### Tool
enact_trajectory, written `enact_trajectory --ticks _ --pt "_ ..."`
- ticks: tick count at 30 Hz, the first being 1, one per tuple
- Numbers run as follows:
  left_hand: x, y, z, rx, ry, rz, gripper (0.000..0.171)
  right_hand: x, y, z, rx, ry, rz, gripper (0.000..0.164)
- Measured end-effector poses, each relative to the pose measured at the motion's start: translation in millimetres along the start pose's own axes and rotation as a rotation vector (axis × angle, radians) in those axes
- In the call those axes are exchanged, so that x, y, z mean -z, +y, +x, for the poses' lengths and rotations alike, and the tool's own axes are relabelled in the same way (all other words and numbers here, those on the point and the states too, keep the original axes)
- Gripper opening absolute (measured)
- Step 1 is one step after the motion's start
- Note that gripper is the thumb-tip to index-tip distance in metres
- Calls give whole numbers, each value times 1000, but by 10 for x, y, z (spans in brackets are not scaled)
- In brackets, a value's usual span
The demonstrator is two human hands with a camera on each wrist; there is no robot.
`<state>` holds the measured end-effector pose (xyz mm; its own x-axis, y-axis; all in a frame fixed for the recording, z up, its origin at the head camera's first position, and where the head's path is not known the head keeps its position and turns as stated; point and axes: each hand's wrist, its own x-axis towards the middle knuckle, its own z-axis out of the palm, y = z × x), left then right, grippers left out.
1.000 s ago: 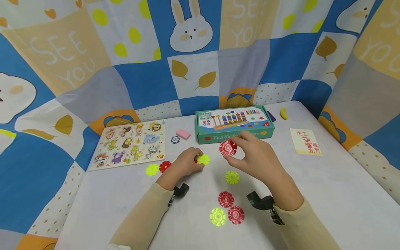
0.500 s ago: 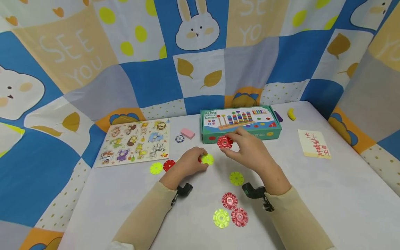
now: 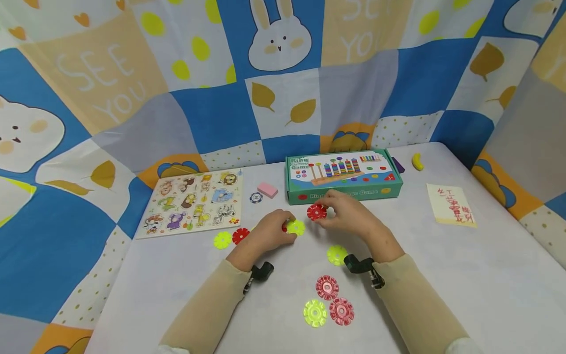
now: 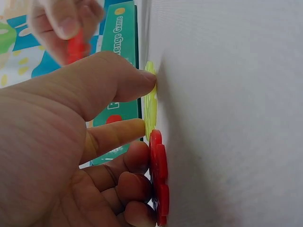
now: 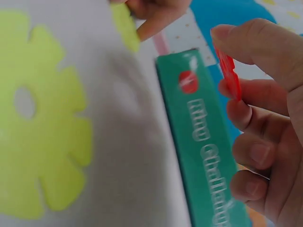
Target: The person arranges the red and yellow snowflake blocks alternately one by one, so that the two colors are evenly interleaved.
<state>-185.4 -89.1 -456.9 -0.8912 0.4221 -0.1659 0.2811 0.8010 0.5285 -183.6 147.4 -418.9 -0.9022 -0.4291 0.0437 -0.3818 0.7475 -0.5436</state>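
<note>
My right hand (image 3: 347, 214) pinches a red interlocking disc (image 3: 316, 212) by its edge, above the table and in front of the green box. The right wrist view shows this red disc (image 5: 229, 73) edge-on between thumb and fingers. My left hand (image 3: 270, 231) is low at the table, thumb and index finger at opposite edges of a yellow interlocking disc (image 3: 296, 227). Its other fingers touch a red disc (image 4: 159, 179) beside that yellow one, mostly hidden in the head view. Farther left lie another yellow disc (image 3: 222, 240) and a red one (image 3: 240, 235), roughly in line.
Toward the front lie yellow discs (image 3: 315, 313) and red discs (image 3: 327, 287). A green game box (image 3: 345, 194) stands behind, with an animal puzzle board (image 3: 190, 204) at left. A pink block (image 3: 267, 190), poker chip (image 3: 256, 197), toy banana (image 3: 417, 162) and paper note (image 3: 451, 204) lie around.
The right hand has brought the red disc slightly left and then down, nearer the left hand. The left hand keeps its place at the yellow disc. The head view has shifted a little.
</note>
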Motion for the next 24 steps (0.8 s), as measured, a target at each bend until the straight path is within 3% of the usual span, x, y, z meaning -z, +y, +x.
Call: enact_trajectory --ticks 10,16,24 --pt "13 13 -19 31 -19 -19 50 -230 205 68 -26 -126 10 50" --pt "15 19 -20 24 -10 -10 49 -312 216 72 -12 -103 -59 54" --pt "31 47 -35 13 -5 17 48 -331 221 71 -39 -105 -34 55"
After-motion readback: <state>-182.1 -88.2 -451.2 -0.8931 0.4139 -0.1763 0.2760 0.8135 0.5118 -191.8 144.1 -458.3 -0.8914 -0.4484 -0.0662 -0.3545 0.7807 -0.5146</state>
